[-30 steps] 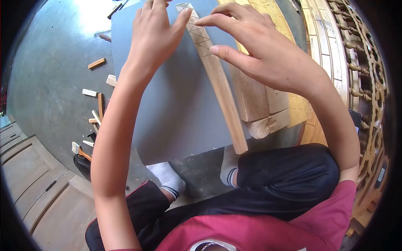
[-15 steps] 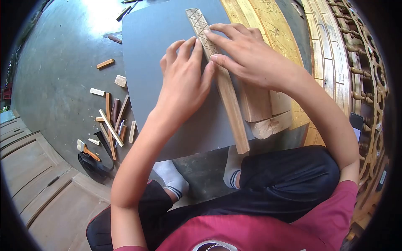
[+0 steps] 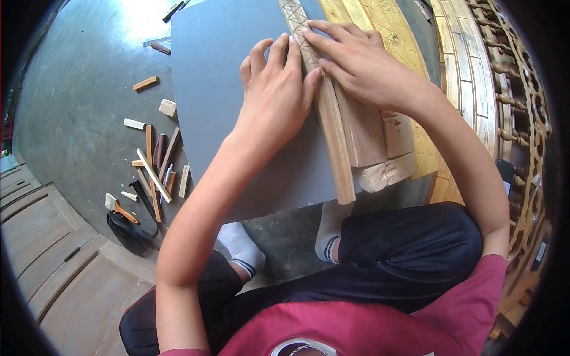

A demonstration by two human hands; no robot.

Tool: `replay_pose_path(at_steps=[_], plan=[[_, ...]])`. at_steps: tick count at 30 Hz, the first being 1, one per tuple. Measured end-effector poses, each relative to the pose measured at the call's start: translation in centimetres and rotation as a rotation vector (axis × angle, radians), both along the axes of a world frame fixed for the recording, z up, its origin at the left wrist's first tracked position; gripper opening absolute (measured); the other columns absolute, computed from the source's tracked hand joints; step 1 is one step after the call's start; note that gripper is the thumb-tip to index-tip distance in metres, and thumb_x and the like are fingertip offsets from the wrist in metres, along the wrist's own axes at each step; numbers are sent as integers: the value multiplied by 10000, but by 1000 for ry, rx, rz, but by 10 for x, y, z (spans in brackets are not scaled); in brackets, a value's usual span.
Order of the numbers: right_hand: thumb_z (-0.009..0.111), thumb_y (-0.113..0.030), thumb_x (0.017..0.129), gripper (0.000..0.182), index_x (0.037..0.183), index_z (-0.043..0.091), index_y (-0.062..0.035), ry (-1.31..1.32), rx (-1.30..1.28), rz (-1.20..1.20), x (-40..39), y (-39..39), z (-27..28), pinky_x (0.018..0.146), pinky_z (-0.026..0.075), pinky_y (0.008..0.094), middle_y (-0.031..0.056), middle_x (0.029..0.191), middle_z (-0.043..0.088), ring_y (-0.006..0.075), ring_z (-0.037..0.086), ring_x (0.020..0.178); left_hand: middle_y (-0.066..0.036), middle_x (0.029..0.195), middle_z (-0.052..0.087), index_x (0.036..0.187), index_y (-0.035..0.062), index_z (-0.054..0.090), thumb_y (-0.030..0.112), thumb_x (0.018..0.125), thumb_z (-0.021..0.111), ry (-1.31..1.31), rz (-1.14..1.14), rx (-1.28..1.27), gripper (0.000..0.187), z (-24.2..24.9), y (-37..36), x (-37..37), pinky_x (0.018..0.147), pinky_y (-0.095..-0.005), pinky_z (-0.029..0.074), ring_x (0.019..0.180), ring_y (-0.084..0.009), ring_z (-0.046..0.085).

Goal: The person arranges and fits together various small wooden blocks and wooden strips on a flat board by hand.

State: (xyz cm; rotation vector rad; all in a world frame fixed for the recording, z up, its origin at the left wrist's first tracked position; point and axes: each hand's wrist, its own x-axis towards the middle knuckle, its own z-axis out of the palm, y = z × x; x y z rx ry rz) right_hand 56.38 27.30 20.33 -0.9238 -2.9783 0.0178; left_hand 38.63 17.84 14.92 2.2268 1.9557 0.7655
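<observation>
Left hand [image 3: 274,89] and right hand [image 3: 365,65], both unclenched, touch a wooden strip [image 3: 333,142] marked with drawn triangles [image 3: 296,21].

Crimson shirt [image 3: 356,326]; dark trousers [image 3: 409,255]; white, dark-striped socks [image 3: 241,244]

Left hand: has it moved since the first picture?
Yes. Against the grey board, the left hand has come nearer the person and rightward in the view.
</observation>
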Motion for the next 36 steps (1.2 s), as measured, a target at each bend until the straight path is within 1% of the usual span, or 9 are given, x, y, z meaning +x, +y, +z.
replay_pose_path(at_steps=[7, 13, 15, 20, 21, 22, 26, 33, 36], plan=[[470, -264, 1107, 519, 1604, 432, -120, -38, -34, -66, 0, -1, 2, 1222, 271, 533, 106, 1640, 421, 296, 376, 1523, -253, 1545, 501, 1506, -76, 500, 394, 1109, 505, -18, -8, 24, 615, -5, 4, -1, 1224, -548, 272, 1489, -428, 339], [457, -273, 1103, 503, 1559, 456, -62, -10, -39, -36, 3, 0, 4, 1193, 342, 579, 148, 1609, 445, 362, 426, 1482, -269, 1536, 498, 1489, -62, 512, 411, 1092, 530, -63, -9, 55, 618, -4, 4, -4, 1223, -556, 268, 1482, -448, 347], [477, -244, 1099, 489, 1569, 456, -108, 25, -22, 4, 5, 3, 4, 1235, 302, 506, 145, 1621, 434, 345, 414, 1492, -281, 1541, 475, 1457, -36, 539, 391, 1071, 582, -104, -17, 63, 577, 2, 3, -18, 1220, -568, 252, 1489, -469, 324], [478, -304, 1115, 491, 1590, 459, -181, 21, -87, -46, -7, -4, 20, 1241, 260, 487, 113, 1615, 449, 301, 399, 1509, -232, 1272, 652, 1193, 15, 698, 349, 968, 708, -296, 141, 408, 402, 7, 17, -110, 1033, -560, 422, 1244, -427, 564], [471, -329, 1120, 492, 1591, 460, -186, -2, -56, -63, -8, -6, 20, 1257, 246, 484, 111, 1620, 444, 297, 389, 1518, -209, 1089, 711, 1132, 12, 697, 321, 939, 742, -255, 224, 421, 367, 4, 22, -142, 911, -544, 490, 1051, -411, 662], [469, -343, 1121, 495, 1592, 459, -191, -16, -61, -74, -9, -7, 21, 1266, 236, 484, 111, 1623, 439, 296, 383, 1523, -288, 1177, 663, 1334, -55, 564, 328, 1010, 670, -136, 281, 352, 513, 21, 11, -178, 1047, -486, 467, 1215, -418, 588], [474, -384, 1118, 507, 1594, 459, -210, -50, -91, -124, -15, -13, 28, 1287, 208, 493, 117, 1633, 424, 297, 360, 1539, -205, 1069, 775, 1062, 3, 763, 280, 967, 688, -289, 597, 409, 302, -42, -26, -307, 916, -432, 563, 1036, -366, 741], [509, -372, 1101, 514, 1590, 464, -222, -53, -140, -114, -30, -19, 30, 1279, 230, 519, 124, 1629, 421, 319, 357, 1539, -157, 1171, 764, 1194, 75, 749, 401, 913, 710, -282, 980, -350, 432, -179, -154, -368, 1039, -441, 517, 1139, -308, 712], [535, -331, 1090, 507, 1582, 477, -223, -52, -123, -146, -38, -26, 29, 1274, 243, 521, 125, 1623, 425, 326, 368, 1532, -176, 1333, 680, 1384, 131, 667, 524, 936, 698, -21, 1009, -274, 597, -190, -142, -343, 1105, -464, 461, 1284, -340, 622]])
